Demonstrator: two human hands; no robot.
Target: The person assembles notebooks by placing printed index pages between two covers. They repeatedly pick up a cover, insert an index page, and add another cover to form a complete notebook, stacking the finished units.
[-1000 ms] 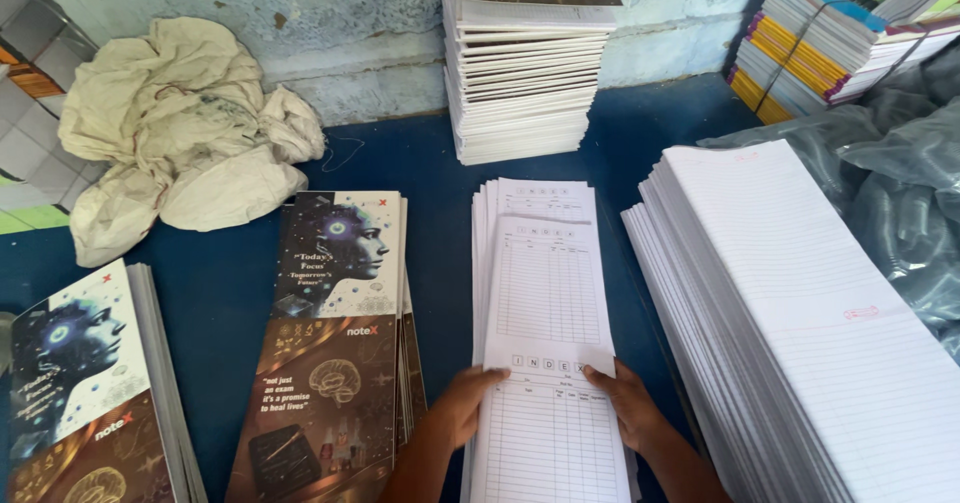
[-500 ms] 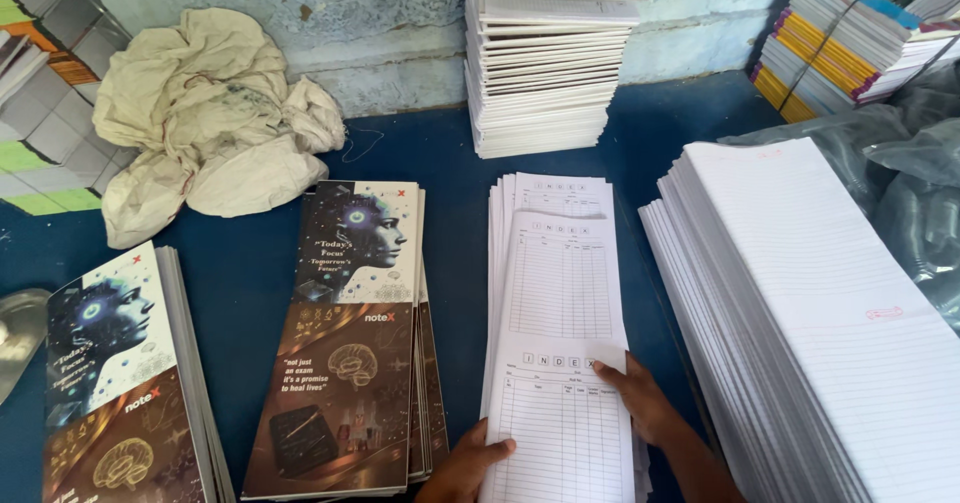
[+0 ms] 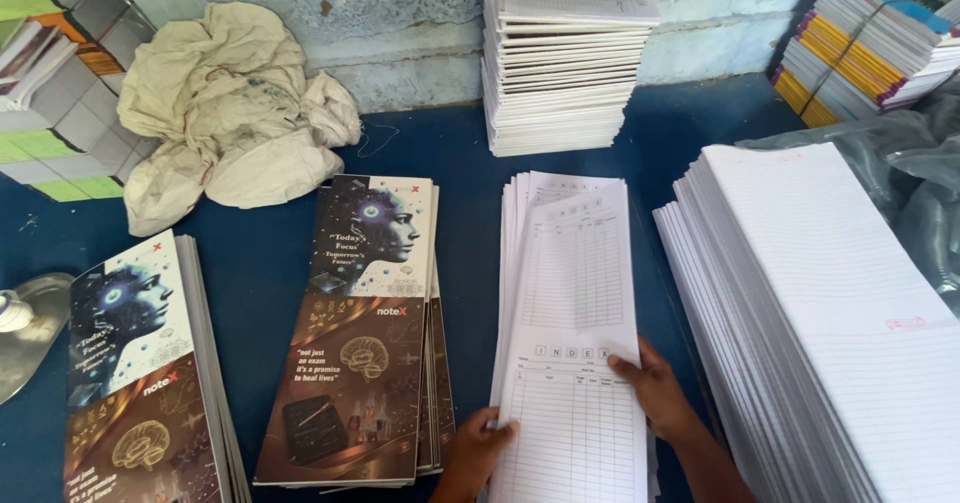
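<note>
Since the earlier frame, your left hand is sitting closer against the lower left edge of the top index sheet, and your right hand is resting further down its right edge. Both hands are lying flat with fingers spread on that sheet, pinching nothing that I can see. That sheet is lying slightly askew on the index-sheet pile, centre of the frame on the blue desk.

Judging progress: the sheet is not yet lifted or squared. To its left, two piles of printed covers are waiting; at right, a large stack of ruled paper is standing apart. At upper centre, a stack of finished notebooks suggests earlier output.
</note>
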